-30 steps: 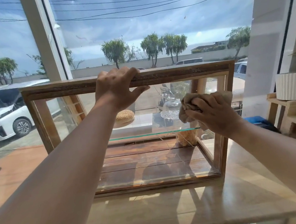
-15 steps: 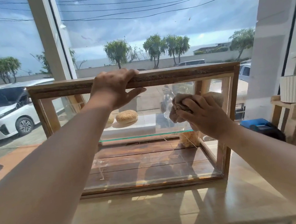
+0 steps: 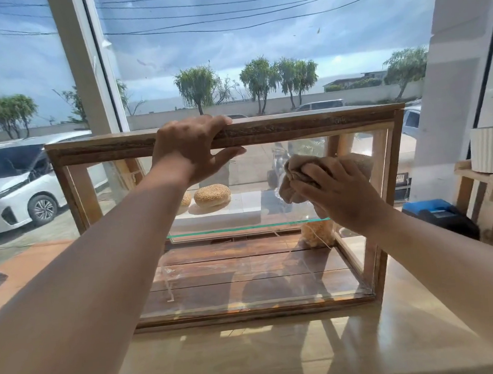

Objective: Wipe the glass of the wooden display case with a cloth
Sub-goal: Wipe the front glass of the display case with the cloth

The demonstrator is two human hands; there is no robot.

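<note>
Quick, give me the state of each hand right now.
Left hand: closed on the display case top rail.
Right hand: closed on the cloth, pressed to the glass.

Pale wooden counter [image 3: 381, 338] w/ glossy top is carrying the wooden display case [image 3: 308, 125], sitting directly on it near the window; sunlight and shadows are falling across the bare front surface.

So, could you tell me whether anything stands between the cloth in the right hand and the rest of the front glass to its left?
Nothing visible does. The right hand presses the cloth on the front glass; the left hand grips only the top rail, above the pane.
</note>
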